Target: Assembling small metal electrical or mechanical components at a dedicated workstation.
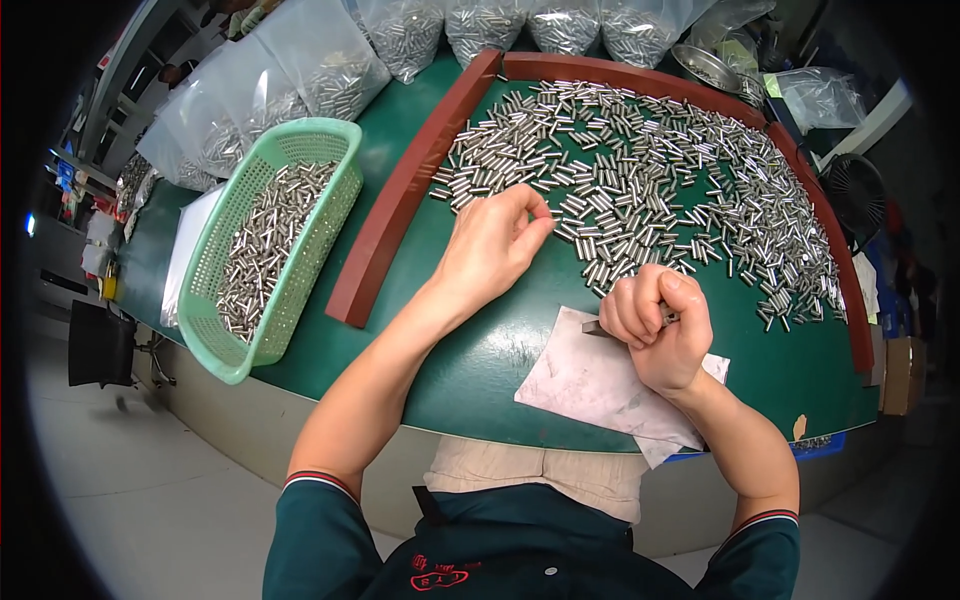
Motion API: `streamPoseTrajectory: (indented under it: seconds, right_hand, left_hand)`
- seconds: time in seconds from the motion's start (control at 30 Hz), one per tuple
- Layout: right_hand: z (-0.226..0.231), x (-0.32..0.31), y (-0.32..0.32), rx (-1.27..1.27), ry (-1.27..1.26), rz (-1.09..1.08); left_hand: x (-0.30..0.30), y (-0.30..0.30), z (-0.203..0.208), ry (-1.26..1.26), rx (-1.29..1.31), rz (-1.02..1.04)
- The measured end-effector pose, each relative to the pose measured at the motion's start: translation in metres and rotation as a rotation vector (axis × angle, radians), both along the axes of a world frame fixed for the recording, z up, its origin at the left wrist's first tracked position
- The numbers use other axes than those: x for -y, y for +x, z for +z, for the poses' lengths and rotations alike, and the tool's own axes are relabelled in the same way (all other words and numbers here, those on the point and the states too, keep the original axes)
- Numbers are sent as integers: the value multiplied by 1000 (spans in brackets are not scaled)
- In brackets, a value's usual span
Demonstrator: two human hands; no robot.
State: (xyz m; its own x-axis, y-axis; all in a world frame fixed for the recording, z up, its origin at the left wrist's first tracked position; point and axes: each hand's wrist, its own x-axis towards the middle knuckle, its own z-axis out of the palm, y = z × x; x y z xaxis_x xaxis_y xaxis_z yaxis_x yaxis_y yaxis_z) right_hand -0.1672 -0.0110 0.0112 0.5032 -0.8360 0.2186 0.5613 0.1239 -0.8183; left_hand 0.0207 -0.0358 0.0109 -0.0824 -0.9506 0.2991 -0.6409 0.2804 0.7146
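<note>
Over the near left edge of a spread of short, shiny metal pins [625,185], my left hand [495,240] is closed, thumb and fingertips drawn together. Whatever lies between those fingertips is too small or hidden to see. My right hand [655,325] makes a fist around a small metal tool [594,328]. Only its flat dark tip and a bit beside the thumb show, so its kind is unclear. Beneath that fist a smudged whitish cloth or paper sheet [570,377] lies on the green tabletop [460,375], at the near edge.
Dark red bars [400,215] border the pins on the left, back and right. A green plastic basket [345,190] of pins stands at left. Clear bags [335,75] of pins line the back. A metal bowl [705,68] and a black fan [855,200] are at right.
</note>
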Motion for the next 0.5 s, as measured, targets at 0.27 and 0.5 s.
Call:
streamPoseTrajectory:
  seconds: [0.27, 0.5]
  right_hand:
    - [-1, 0, 0, 6, 29, -12]
    - [0, 0, 0, 5, 47, -21]
  left_hand:
    - [-7, -2, 0, 815, -1472, -352]
    - [-3, -2, -9, 810, -1370, -376]
